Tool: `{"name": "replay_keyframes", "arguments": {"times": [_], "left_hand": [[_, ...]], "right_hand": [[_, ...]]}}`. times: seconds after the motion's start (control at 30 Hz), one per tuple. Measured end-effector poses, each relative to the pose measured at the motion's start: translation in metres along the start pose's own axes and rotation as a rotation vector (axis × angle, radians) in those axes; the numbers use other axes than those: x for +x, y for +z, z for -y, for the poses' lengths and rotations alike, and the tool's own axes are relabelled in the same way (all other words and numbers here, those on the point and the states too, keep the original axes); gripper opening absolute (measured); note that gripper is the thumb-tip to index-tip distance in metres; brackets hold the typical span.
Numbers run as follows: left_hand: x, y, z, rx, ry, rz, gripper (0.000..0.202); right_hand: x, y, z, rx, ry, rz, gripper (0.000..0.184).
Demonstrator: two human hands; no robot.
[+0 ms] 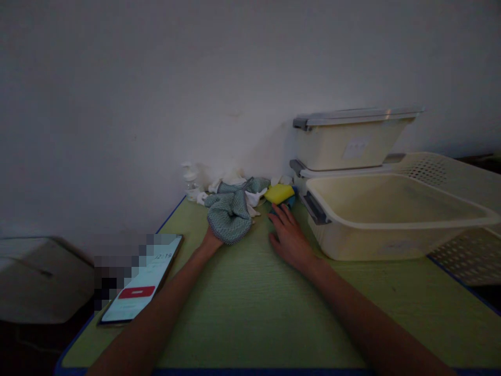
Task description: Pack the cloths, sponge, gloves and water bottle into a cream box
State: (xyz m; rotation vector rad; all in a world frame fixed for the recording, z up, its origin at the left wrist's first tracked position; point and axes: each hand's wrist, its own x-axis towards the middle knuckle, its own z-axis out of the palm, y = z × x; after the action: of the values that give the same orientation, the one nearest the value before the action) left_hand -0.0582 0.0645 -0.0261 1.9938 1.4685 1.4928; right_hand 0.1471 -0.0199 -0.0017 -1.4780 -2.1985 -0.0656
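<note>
A grey-green cleaning cloth [230, 216] with a dark stitched edge bunches over my left hand [212, 238], which grips it; the fingers are hidden behind the fabric. More grey-green and white cloths lie crumpled behind it against the wall. My right hand [287, 232] rests low over the table, palm down, its fingers stretched and slightly apart. Just beyond its fingertips lies a yellow sponge or folded cloth [279, 194], on top of something dark blue [288, 202]. The fingertips reach the edge of that blue thing; whether they touch it I cannot tell.
An uncovered cream plastic bin [371, 243] stands right of my right hand. Behind it a lidded bin [352, 146] is stacked on another, beside a perforated basket [462, 183]. A lit phone [146, 277] lies near the left table edge. A clear pump bottle [190, 177] stands by the wall.
</note>
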Motion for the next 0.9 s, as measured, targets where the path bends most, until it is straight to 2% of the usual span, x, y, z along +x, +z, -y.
{"name": "replay_keyframes", "arguments": {"times": [0.1, 0.2, 0.3, 0.37, 0.53, 0.6, 0.7, 0.77, 0.9], "left_hand": [[-0.007, -0.006, 0.003, -0.106, -0.070, -0.142, 0.031], [-0.011, -0.017, -0.005, -0.199, -0.144, -0.285, 0.025], [-0.012, -0.024, -0.021, -0.287, -0.207, -0.315, 0.012], [-0.012, -0.023, -0.034, -0.354, -0.241, -0.247, 0.006], [-0.016, -0.006, -0.056, -0.529, -0.296, 0.085, 0.015], [-0.018, -0.001, -0.058, -0.559, -0.287, 0.176, 0.030], [-0.019, 0.001, -0.053, -0.542, -0.267, 0.224, 0.048], [-0.019, 0.000, -0.050, -0.510, -0.244, 0.231, 0.044], [-0.021, -0.004, -0.050, -0.432, -0.176, 0.281, 0.015]], "right_hand": [[0.000, 0.001, -0.001, 0.008, 0.011, 0.002, 0.048], [0.000, 0.001, -0.002, 0.016, 0.003, 0.003, 0.047], [0.000, -0.001, -0.001, 0.022, -0.001, -0.006, 0.045], [-0.001, -0.002, -0.001, 0.027, -0.006, -0.017, 0.043], [-0.001, -0.002, 0.000, 0.035, -0.023, -0.037, 0.042], [-0.001, -0.002, 0.000, 0.035, -0.024, -0.038, 0.041], [-0.001, -0.003, 0.000, 0.035, -0.024, -0.035, 0.039], [-0.002, -0.004, 0.000, 0.035, -0.023, -0.036, 0.038], [-0.003, -0.007, 0.002, 0.032, -0.019, -0.043, 0.036]]}}
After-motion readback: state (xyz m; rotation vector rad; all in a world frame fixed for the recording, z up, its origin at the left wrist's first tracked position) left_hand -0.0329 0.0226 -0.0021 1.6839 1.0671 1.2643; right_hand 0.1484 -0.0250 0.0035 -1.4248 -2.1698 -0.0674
